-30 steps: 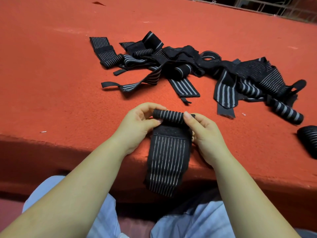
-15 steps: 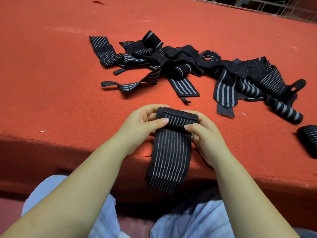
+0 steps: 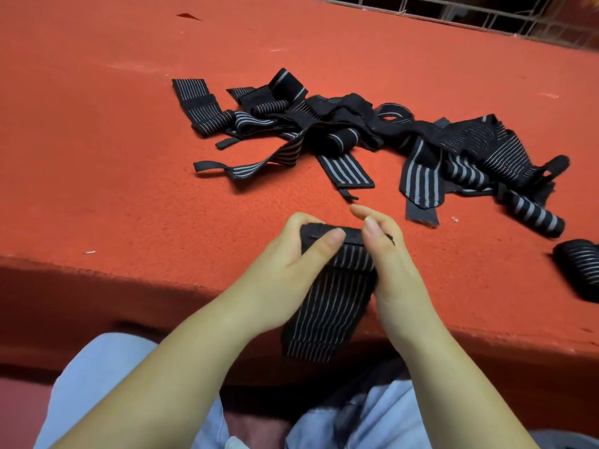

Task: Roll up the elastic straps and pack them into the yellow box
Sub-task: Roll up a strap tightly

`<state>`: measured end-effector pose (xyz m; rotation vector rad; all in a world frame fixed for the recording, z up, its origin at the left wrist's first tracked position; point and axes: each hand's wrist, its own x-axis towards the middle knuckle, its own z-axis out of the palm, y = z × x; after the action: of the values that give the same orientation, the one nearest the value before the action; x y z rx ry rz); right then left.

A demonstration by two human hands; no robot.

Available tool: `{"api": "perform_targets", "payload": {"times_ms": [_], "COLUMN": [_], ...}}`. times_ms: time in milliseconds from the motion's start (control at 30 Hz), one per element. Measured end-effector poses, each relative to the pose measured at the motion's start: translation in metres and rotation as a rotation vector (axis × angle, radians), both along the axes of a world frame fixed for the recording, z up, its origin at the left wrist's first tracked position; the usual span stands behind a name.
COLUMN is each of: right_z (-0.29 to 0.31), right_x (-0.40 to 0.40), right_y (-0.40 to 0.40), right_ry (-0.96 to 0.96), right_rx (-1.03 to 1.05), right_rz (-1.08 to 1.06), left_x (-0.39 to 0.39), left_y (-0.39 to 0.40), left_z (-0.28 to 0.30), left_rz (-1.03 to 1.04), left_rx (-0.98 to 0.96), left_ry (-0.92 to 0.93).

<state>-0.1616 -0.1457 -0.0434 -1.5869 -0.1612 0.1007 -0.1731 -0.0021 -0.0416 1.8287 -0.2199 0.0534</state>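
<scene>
Your left hand (image 3: 285,267) pinches the rolled top of the strap (image 3: 327,299) at the red table's (image 3: 129,196) edge. Your right hand (image 3: 389,264) pinches it too, fingers partly lifted. More straps (image 3: 340,137) lie farther back.

Red felt-like tabletop (image 3: 113,131) filling most of view, nap slightly rough, a few pale scuffs and lint specks. Small dark red scrap (image 3: 188,16) lying near far left. Tiny white fleck (image 3: 89,252) close to near edge on left. Near edge (image 3: 97,270) rounded, dropping into a darker shaded front face (image 3: 81,306). Metal wire grid (image 3: 470,11) running along far edge at top right, thin pale bars, dark beyond, nothing readable behind. Strip of reddish floor (image 3: 19,393) at bottom left, dim. Light from above, warm, even on top surface, shadow under front lip. No walls or windows discernible.
</scene>
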Motion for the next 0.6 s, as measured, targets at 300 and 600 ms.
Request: {"api": "perform_targets", "payload": {"times_ms": [300,600], "right_z": [0.019,0.027], "right_x": [-0.005,-0.009], "right_y": [-0.003,0.005], "right_ry": [-0.132,-0.024], "right_rx": [-0.109,0.046], "right_rz": [-0.066,0.012], "left_x": [-0.012,-0.020], "left_y": [0.008,0.003], "left_z": [0.009,0.003], "left_rz": [-0.025,-0.011], "left_rx": [0.233,0.185], "left_ry": [-0.259,-0.285]}}
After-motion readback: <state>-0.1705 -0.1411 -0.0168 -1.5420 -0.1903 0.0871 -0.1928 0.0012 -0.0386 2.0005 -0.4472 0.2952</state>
